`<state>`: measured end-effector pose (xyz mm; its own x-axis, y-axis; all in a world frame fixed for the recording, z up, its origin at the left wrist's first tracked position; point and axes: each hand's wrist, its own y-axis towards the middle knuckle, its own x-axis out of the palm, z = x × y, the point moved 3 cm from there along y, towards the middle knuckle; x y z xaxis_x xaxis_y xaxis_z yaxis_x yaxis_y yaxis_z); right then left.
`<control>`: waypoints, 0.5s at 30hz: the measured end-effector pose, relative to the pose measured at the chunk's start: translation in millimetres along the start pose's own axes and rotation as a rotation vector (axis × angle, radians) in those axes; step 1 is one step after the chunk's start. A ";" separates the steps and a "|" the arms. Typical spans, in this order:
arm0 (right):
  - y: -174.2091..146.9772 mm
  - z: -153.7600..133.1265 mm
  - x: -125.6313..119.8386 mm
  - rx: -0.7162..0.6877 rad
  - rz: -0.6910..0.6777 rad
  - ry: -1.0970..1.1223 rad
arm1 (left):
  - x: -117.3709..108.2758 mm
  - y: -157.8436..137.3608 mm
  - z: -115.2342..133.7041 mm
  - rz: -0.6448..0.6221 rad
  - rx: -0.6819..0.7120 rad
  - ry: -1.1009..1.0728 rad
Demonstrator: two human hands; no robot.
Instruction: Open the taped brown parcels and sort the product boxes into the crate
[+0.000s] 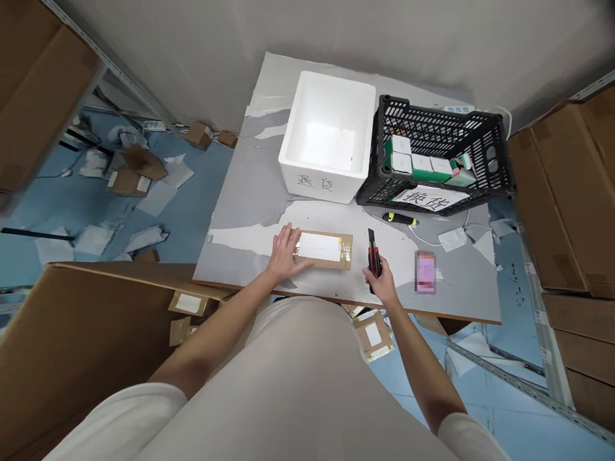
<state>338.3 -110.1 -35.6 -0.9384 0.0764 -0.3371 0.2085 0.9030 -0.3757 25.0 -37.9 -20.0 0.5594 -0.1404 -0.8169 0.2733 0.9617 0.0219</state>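
A small taped cardboard box (346, 256) with a white label lies flat on the table. My left hand (284, 255) holds its left end, fingers at the far edge and thumb along the near side. To the right of the box, my right hand (383, 282) is closed around a red and black utility knife (372, 256). The knife points away from me, apart from the box. Its tip looks dark; how far the blade is out I cannot tell.
Behind the box stand a white foam bin (319, 182) and a black plastic crate (437, 192) holding several green-and-white boxes. A yellow and black tool (400, 218) lies before the crate. A blurred pink item (425, 272) lies right. A large carton (96, 333) stands at lower left.
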 end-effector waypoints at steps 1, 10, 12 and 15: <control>3.2 -0.1 8.2 0.007 -0.033 0.053 | 2.7 -7.9 -8.0 0.012 -0.080 -0.086; 12.0 -8.6 43.5 0.050 -0.022 0.227 | 25.7 -33.1 -35.6 -0.020 -0.391 -0.601; 15.7 -15.3 37.0 0.012 0.028 0.207 | 16.2 -24.9 -29.3 -0.006 -0.395 -0.488; 23.8 -18.2 29.7 0.017 0.052 0.146 | 9.8 -13.7 -22.8 -0.052 -0.400 -0.319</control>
<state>310.4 -78.7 -38.9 -0.9561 0.1842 -0.2279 0.2609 0.8892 -0.3757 8.9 -47.1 -41.4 0.7810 -0.1951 -0.5933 0.0208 0.9576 -0.2875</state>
